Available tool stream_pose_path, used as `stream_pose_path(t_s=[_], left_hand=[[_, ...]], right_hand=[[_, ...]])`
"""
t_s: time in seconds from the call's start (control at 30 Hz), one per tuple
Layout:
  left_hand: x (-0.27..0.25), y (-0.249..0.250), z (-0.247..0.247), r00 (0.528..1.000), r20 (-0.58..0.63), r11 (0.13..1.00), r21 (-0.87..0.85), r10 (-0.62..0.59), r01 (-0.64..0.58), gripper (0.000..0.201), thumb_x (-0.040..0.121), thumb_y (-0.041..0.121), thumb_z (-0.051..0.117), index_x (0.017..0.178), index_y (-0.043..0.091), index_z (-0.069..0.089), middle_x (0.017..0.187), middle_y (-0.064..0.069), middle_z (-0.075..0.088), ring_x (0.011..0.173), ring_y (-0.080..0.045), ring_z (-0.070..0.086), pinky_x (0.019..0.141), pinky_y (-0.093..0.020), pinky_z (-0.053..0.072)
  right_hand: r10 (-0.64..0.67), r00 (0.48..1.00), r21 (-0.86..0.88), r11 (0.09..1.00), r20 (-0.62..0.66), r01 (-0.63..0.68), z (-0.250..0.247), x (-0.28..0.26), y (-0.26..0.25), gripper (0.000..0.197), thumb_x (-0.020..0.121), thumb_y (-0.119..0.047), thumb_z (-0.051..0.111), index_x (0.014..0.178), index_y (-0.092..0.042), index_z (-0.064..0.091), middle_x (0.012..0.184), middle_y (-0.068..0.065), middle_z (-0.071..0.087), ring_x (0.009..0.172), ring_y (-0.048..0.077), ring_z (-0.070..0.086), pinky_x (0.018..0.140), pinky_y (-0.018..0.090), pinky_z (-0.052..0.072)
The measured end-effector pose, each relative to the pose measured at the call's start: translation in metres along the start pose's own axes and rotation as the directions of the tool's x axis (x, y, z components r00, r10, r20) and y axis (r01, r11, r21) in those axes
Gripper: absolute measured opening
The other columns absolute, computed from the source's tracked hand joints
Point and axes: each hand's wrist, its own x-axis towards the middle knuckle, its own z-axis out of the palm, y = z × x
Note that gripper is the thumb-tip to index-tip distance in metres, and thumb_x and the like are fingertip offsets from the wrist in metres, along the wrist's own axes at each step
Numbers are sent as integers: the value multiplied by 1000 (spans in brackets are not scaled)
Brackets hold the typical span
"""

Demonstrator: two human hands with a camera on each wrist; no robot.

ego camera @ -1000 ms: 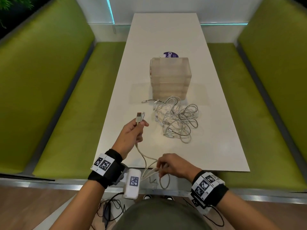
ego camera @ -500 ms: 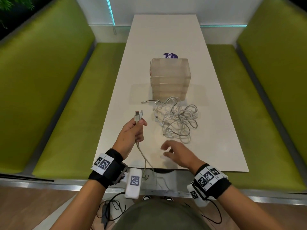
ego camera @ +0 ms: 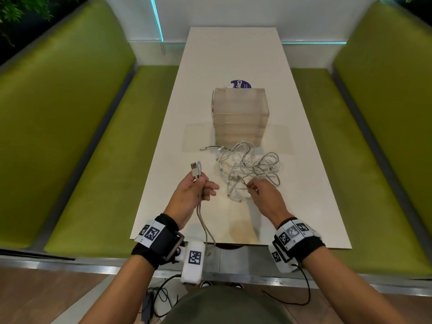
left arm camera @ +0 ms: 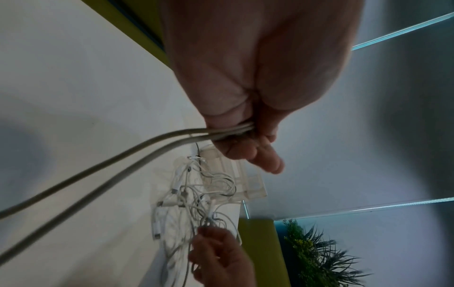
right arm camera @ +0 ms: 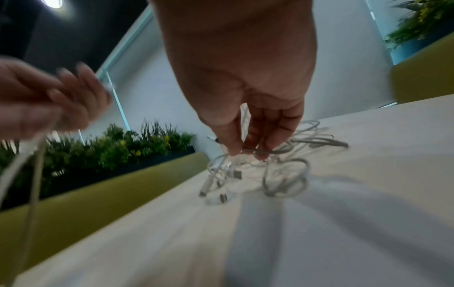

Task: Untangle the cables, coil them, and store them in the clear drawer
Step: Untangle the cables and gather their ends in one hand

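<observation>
**Q:** Since a second ago, what has moved?

**A:** Right hand (ego camera: 263,195) has left the counter's (ego camera: 233,54) near edge, where it worked the hanging strands, and now reaches the tangle of cables (ego camera: 250,169) lying mid-counter, just in front of the clear drawer unit (ego camera: 239,115). Its fingertips (right arm camera: 245,149) pinch one strand at the tangle's near side. Left hand (ego camera: 194,195) is unchanged: curled round the freed cable (ego camera: 203,220), both plugs standing above the fist, two strands trailing over the near edge.

**Q:** Which step is shown?

**A:** Untangling, judged early. One cable is out but uncoiled; the drawers appear shut.

**Q:** What does the next move require?

**A:** Probably drawing the pinched strand free slowly, so that neighbouring loops do not tighten or drag the whole knot along.
</observation>
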Motion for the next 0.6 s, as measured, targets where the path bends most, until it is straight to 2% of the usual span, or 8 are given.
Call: stream_pose_path(t_s=[0.07, 0.13, 0.17, 0.23, 0.33, 0.43, 0.53, 0.6], left_hand=[[3, -4, 3, 1000, 6, 1000, -3, -5, 5, 12, 101, 12, 39, 94, 7, 47, 97, -16, 72, 85, -22, 70, 74, -27, 55], [9, -8, 10, 1000, -1, 1000, -19, -21, 21, 8, 100, 10, 42, 94, 5, 45, 108, -22, 68, 99, -28, 69, 82, -32, 56], [13, -11, 15, 1000, -2, 999, -33, -29, 29, 7, 99, 9, 43, 93, 6, 45, 110, -22, 66, 102, -28, 68, 85, -33, 56], [20, -16, 25, 999, -3, 999, -35, -38, 38, 6, 97, 7, 47, 92, 6, 45, 106, -20, 68, 100, -27, 69, 90, -36, 54], [29, -22, 36, 999, -13, 999, 2, -41, 41, 3, 97, 8, 49, 95, 5, 49, 94, -18, 69, 91, -28, 69, 95, -41, 51], [33, -24, 39, 999, -39, 999, -3, -35, 34, 4, 97, 9, 50, 99, 7, 52, 93, -17, 69, 91, -31, 66, 98, -45, 48], [33, -23, 38, 999, -28, 999, -26, -39, 38, 10, 97, 10, 49, 104, 4, 54, 92, -12, 71, 91, -27, 67, 95, -41, 50], [33, -22, 38, 999, -2, 997, -63, -40, 40, 14, 97, 10, 48, 106, 3, 55, 94, -14, 70, 92, -26, 67, 94, -38, 51]], right_hand=[[-17, 997, 191, 981, -73, 30, -11, -5, -12, 14, 91, -17, 59, 103, -17, 66, 92, -2, 66, 83, 13, 61, 74, 28, 48], [-21, 996, 413, 909, -84, 54, -23, -10, -30, 13, 88, -13, 63, 97, -21, 68, 79, -8, 67, 73, 1, 61, 70, 16, 47], [-37, 997, 513, 856, -61, 64, -28, -12, -39, 14, 86, -11, 65, 95, -21, 68, 76, -7, 68, 69, -1, 61, 68, 12, 46], [-68, 998, 655, 754, -6, 55, -32, -14, -54, 13, 83, -6, 68, 93, -15, 67, 76, 3, 70, 68, 4, 63, 69, 15, 51], [-55, 998, 741, 671, 11, 29, -32, -12, -64, 12, 81, -4, 69, 92, -7, 64, 77, 6, 71, 68, 5, 65, 69, 18, 51], [-55, 998, 786, 617, -5, 38, -29, -9, -64, 11, 82, -3, 68, 92, -5, 66, 81, 8, 73, 75, 11, 69, 74, 24, 54], [-66, 998, 826, 563, -1, 38, -26, -10, -66, 9, 82, -1, 68, 91, -4, 67, 86, 13, 72, 76, 16, 68, 69, 21, 52], [-85, 996, 823, 566, -5, 53, -25, -9, -67, 8, 82, -1, 68, 86, -8, 68, 91, 8, 73, 76, 13, 67, 67, 19, 51]])
